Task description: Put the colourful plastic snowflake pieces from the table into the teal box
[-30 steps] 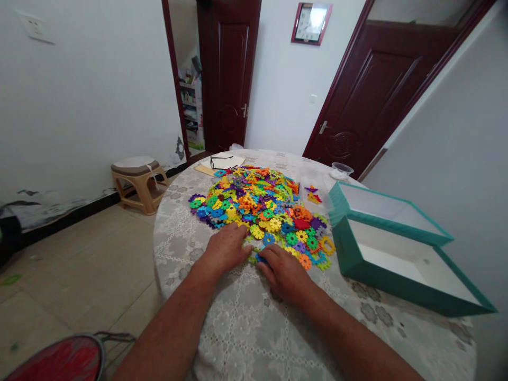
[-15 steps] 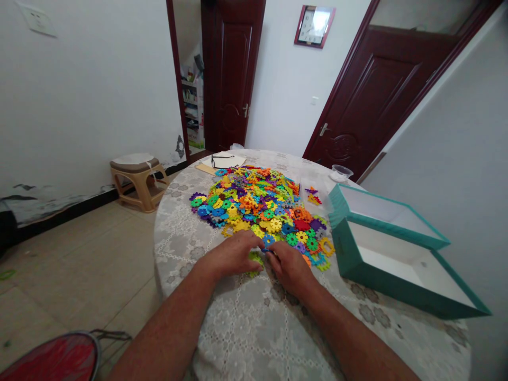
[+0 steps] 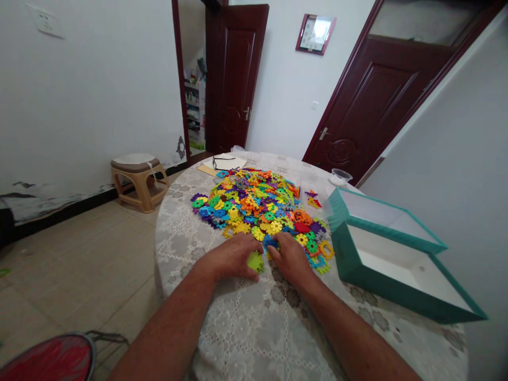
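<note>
A heap of colourful plastic snowflake discs point(image 3: 254, 201) covers the middle of the round table. At its near edge, my left hand point(image 3: 234, 256) curls round a lime-green snowflake disc point(image 3: 255, 261), thumb on the near side and fingers on the far side. Just to the right, my right hand point(image 3: 291, 259) has thumb and index finger closed on a blue snowflake disc point(image 3: 270, 242). The fingertips partly cover this disc. Between the two hands is a small gap, and patterned tablecloth point(image 3: 254, 328) shows in front of them.
A teal box point(image 3: 397, 280) stands at the right, its lid point(image 3: 392, 217) behind it. Several discs lie in a clear tray point(image 3: 321, 193) beside the heap. Glasses point(image 3: 216, 163) rest on paper at the back left. A stool point(image 3: 141, 180) stands on the floor.
My hands have moved slightly apart. The lime-green disc shows more of its face, and the blue disc is lower between my right fingers. The camera view has tilted up slightly.
</note>
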Demonstrator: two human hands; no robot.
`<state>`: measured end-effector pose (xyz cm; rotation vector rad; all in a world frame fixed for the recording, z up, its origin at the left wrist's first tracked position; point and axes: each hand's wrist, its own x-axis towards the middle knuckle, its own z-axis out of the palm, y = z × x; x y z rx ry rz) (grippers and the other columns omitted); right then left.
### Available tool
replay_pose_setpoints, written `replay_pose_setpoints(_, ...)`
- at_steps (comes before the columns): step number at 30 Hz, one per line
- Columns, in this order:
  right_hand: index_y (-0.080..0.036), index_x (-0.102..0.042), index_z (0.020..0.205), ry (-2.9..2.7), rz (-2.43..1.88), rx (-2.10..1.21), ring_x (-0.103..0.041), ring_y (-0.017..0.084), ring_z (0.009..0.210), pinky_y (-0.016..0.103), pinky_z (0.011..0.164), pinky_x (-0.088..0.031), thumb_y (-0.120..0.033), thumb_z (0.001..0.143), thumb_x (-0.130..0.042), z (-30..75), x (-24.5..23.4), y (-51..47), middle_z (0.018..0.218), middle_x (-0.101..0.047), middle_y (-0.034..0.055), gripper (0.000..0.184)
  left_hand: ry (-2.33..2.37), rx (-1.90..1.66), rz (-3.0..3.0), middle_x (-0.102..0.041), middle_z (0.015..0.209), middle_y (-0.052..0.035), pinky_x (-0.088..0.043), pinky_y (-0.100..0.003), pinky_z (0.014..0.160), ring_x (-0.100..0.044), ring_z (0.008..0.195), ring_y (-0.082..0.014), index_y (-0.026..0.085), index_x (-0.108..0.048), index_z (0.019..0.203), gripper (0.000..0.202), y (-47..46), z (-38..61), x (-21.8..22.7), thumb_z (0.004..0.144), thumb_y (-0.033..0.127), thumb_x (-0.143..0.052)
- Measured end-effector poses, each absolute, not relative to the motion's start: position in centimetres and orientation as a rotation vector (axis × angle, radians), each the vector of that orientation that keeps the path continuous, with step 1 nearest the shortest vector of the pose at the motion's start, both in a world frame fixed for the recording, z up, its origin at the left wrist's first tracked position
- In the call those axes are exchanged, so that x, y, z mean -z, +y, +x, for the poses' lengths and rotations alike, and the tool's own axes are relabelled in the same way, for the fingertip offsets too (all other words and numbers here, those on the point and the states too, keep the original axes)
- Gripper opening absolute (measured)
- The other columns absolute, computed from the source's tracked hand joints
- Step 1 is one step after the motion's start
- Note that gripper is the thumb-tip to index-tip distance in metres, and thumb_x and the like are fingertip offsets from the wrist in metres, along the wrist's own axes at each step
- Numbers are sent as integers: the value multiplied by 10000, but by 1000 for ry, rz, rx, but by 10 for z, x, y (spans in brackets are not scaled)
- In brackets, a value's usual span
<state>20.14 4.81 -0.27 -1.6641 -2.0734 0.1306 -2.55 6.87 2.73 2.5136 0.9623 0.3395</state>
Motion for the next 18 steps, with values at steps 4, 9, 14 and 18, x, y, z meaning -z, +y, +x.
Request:
replay_pose_setpoints(4, -214, -603, 1071, -1984, -1626, -232, -641, 224, 945, 322, 826, -477, -210, 897, -616, 200, 0, 46, 1045, -674, 55, 175, 977, -301, 2468, -687, 1179, -61, -497, -400, 977, -620, 1139, -297, 285, -692, 1217, 539, 69, -25, -30, 721, 392, -873)
replay_pose_setpoints(9, -235, -628, 1108, -2000, -1511, -290, -639, 205, 857, 309, 775, -474, -189, 900, -570, 203, -8, 38, 939, -678, 25, 221, 980, -331, 2418, -677, 1229, -56, -504, -397, 989, -631, 1157, -288, 301, -654, 1243, 542, 72, -25, -27, 737, 337, -846)
replay_pose_setpoints(14, -217, -649, 964, -1994, -1478, -98, -632, 223, 875, 328, 796, -467, -205, 905, -544, 225, -44, 23, 928, -676, 63, 121, 914, -392, 2330, -661, 1314, -34, -492, -378, 1049, -616, 1223, -247, 337, -610, 1259, 494, 74, -25, -24, 796, 224, -739)
replay_pose_setpoints(18, -216, -636, 974, -1827, -1582, 182, -628, 238, 881, 351, 826, -475, -230, 902, -517, 275, -77, 13, 957, -673, 82, 139, 972, -538, 2288, -638, 1385, -29, -453, -387, 1129, -586, 1297, -223, 354, -574, 1300, 505, 74, -20, -25, 839, 159, -645)
